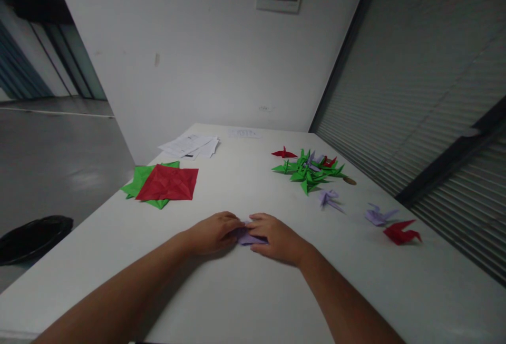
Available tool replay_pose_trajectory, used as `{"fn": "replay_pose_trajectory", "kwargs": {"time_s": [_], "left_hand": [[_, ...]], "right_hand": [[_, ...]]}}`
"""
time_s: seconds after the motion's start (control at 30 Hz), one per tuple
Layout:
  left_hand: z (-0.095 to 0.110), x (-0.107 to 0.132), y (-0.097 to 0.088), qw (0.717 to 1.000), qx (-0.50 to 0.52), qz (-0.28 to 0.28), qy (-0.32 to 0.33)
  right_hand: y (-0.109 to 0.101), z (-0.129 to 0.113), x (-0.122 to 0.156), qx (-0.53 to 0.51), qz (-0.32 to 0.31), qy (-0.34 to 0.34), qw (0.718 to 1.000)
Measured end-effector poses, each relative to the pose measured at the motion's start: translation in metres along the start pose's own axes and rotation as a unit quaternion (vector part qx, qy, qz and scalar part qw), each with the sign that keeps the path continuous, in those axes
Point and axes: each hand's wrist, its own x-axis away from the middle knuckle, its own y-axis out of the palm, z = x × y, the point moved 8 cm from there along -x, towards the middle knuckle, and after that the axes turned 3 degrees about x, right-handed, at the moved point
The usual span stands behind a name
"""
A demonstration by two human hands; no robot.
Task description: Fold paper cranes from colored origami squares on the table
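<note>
A small piece of lilac paper (248, 237) lies partly folded on the white table (237, 291), between my two hands. My left hand (213, 232) presses on its left side with fingers curled and pinched on the paper. My right hand (276, 238) covers its right side, fingers bent down onto it. Most of the paper is hidden under my fingers.
A red sheet (168, 182) lies on green sheets (138, 178) at the left. White papers (190, 145) sit at the back. A pile of green, red and lilac paper cranes (310, 168) is at the right, with single cranes, lilac (330, 199), lilac (378, 215) and red (401, 232), nearer.
</note>
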Motion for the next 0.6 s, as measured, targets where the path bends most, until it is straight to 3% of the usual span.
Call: {"fn": "replay_pose_trajectory", "kwargs": {"time_s": [0.13,0.27,0.6], "left_hand": [[0.013,0.001,-0.002,0.999,-0.018,-0.015,0.048],[0.020,-0.001,-0.001,0.998,-0.040,-0.027,0.050],[0.020,-0.001,0.009,0.991,-0.108,-0.044,0.069]], "right_hand": [[-0.005,0.003,0.001,0.037,0.020,0.010,0.999],[-0.008,0.012,0.005,0.063,0.033,0.042,0.997],[-0.009,0.014,0.005,-0.024,0.053,0.013,0.998]]}}
